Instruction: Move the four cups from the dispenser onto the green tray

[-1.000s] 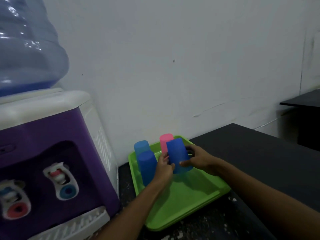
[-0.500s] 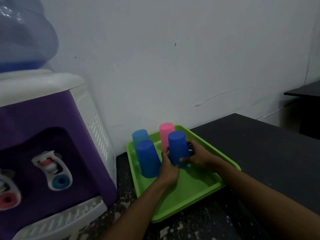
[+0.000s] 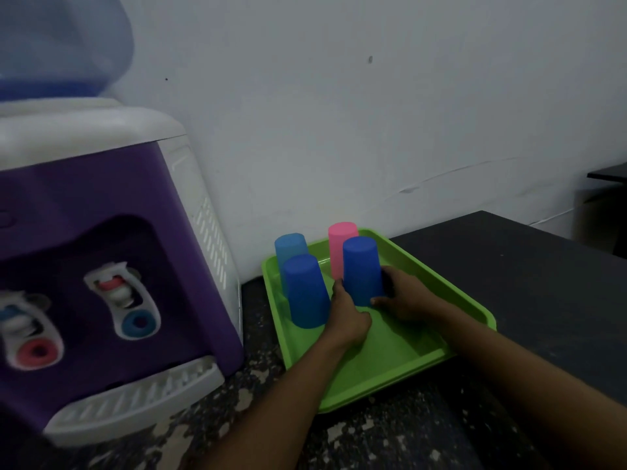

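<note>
Four plastic cups stand upside down on the green tray (image 3: 451, 293): light blue cup (image 3: 289, 247), pink cup (image 3: 339, 247), and two dark blue cups (image 3: 305, 293) (image 3: 361, 269) in front.

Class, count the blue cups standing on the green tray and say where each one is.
3. A light blue cup at the back left of the green tray, a dark blue cup before it, another dark blue cup between both hands. None seems hidden.
</note>
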